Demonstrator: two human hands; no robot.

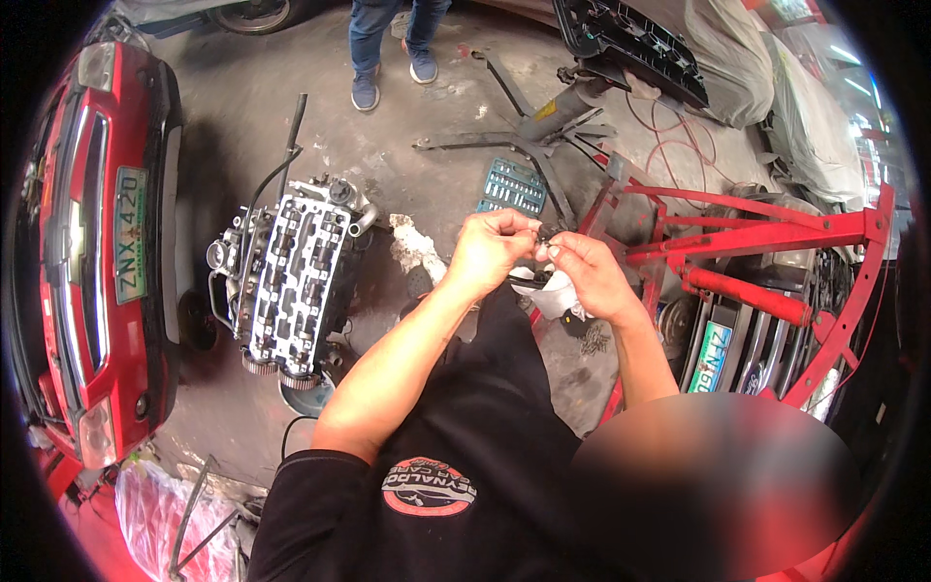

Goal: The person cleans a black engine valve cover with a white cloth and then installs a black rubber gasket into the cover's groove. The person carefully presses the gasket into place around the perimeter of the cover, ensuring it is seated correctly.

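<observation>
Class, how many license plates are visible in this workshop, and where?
2. One license plate is on the front of the red car at left; the other is on a vehicle front at right, beside the red engine hoist. Others may be hidden.

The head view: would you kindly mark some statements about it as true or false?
1. The left hand and right hand meet at a small part. True.
2. The engine stands to the right of both hands. False: the engine stands to their left.
3. The teal tool case lies open beyond the hands. True.
4. The car at the picture's left is blue. False: the car is red.
5. Both hands wear gloves. False: they are bare.
</observation>
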